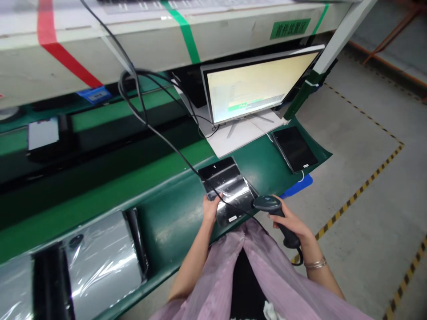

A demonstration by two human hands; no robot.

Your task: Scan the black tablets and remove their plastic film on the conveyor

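Green-matted table running along a factory line, grey floor with yellow-and-black hazard tape lying off to the right; lit monitor standing at the back on a white sheet, dark tablet lying face up just beside its right corner; more film-wrapped devices resting at the near left edge of the table.

Left hand resting on the near left edge of a film-wrapped tablet, fingers curled and pinching its lower edge, holding it flat on the mat; tablet lying directly ahead of the body, long axis running away from the wearer and tilting slightly to the left, a small white label showing at its near end, just right of the left hand's fingers.

Right hand closed firmly around the grip of a black handheld barcode scanner, scanner head pointing leftward, hovering just beside the tablet's near right corner; black cable looping from the overhead frame, crossing over the tablet toward the scanner.

Label sitting between the two hands, nearer the left hand's fingers, scanner head just right of it; bracelet showing on the right wrist.
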